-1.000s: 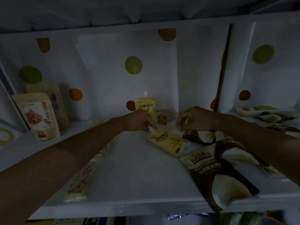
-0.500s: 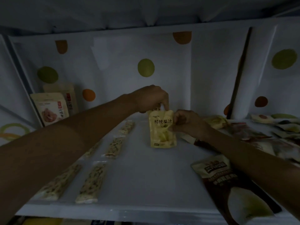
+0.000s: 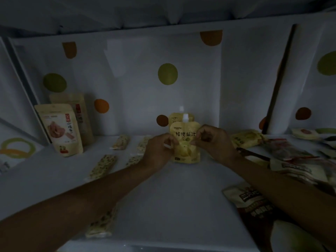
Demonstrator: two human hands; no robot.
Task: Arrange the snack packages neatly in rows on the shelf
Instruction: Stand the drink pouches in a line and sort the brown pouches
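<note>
Dim white shelf (image 3: 172, 197), dotted back wall (image 3: 136, 79). Tan pouches (image 3: 60, 130) upright far left; snack bars (image 3: 102, 166) lying flat. Centre: left hand (image 3: 158, 153) pinches upright yellow spout pouch (image 3: 185, 142); right hand (image 3: 214, 140) pinches the opposite side. Brown packages (image 3: 254, 202) lie flat right.

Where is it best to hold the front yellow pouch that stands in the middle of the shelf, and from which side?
Pinch its side edges, left hand from the left, right hand from the right. The yellow pouch stands upright, flat and thin, face forward; a second pouch stands close behind it.
</note>
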